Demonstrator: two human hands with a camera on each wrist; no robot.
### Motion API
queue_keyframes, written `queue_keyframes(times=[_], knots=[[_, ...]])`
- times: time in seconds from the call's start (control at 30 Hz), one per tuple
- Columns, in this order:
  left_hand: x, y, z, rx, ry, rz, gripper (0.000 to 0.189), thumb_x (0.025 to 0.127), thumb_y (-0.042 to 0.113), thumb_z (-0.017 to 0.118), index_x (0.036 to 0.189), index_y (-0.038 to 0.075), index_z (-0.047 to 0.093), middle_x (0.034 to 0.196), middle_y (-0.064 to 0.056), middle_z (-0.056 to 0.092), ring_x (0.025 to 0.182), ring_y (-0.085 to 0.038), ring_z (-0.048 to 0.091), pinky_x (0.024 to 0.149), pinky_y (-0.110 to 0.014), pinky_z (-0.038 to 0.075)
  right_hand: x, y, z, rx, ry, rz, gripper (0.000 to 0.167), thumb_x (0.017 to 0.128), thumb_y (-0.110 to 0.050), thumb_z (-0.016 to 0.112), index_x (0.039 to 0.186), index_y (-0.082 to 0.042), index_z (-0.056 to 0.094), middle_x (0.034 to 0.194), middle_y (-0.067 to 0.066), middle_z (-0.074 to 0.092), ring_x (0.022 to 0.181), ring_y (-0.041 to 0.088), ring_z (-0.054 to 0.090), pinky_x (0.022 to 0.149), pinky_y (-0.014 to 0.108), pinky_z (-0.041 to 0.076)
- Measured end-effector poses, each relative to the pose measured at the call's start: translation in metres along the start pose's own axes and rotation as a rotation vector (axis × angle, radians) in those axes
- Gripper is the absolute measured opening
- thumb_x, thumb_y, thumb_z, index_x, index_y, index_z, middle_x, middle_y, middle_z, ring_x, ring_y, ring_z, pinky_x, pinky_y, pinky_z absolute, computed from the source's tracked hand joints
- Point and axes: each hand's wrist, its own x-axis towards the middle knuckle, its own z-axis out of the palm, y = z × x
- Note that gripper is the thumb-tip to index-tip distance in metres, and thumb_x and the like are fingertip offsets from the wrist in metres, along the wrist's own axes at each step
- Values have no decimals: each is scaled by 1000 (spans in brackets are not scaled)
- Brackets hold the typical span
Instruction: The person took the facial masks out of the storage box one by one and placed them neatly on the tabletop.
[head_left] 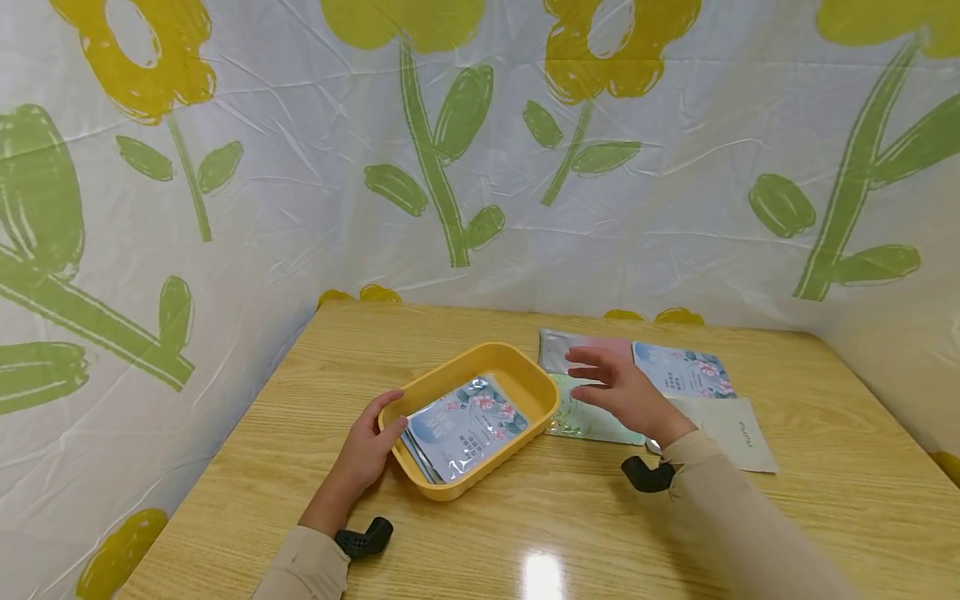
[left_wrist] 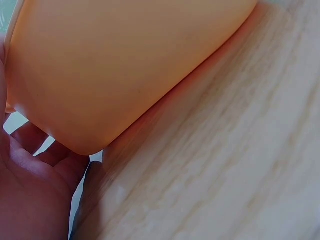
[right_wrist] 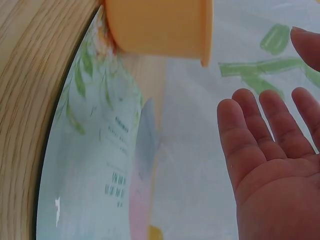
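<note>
A yellow plastic bin [head_left: 486, 354] rests on the table, its side filling much of the left wrist view. Flat sachets lie inside it, the top one a blue floral sachet [head_left: 471, 427]. My left hand [head_left: 369, 446] grips the bin's left end, thumb over the rim and fingers outside against the wall. To the right of the bin, my right hand [head_left: 618, 387] hovers over a pale green sachet [head_left: 592, 421], fingers apart and holding nothing. The right wrist view shows that palm and the extended fingers, apart from the green sachet [right_wrist: 90, 165].
Beyond and beside my right hand lie a silver-and-pink sachet [head_left: 557, 350], another blue floral sachet [head_left: 684, 371] and a white sachet [head_left: 738, 433]. A flower-print cloth [head_left: 540, 258] hangs around the back and sides of the wooden table [head_left: 465, 550].
</note>
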Motion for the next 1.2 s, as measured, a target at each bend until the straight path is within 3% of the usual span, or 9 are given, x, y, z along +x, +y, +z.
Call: queue_keyframes(times=[0.23,0.73,1.2], knots=[[1,-1,0,-16,3,-3,45,103,15,56,147,11,46,156,-16,35,143,-32,35,112,-46,35,13,-3,17,25,-34,-14,56,96,-4,65,147,3,42,147,25,44,130,45,48,97,35,52],[3,-3,0,-28,7,9,45,103,16,57,147,9,46,156,-17,36,142,-32,36,111,-47,36,41,-16,49,-31,-95,28,59,94,-8,69,147,0,44,148,24,44,128,39,52,100,47,48],[2,-2,0,-40,-1,-8,46,103,18,57,147,11,46,156,-16,35,139,-32,40,108,-46,40,68,-20,71,-75,-218,104,60,92,-7,67,147,2,44,147,24,45,125,38,54,101,46,49]])
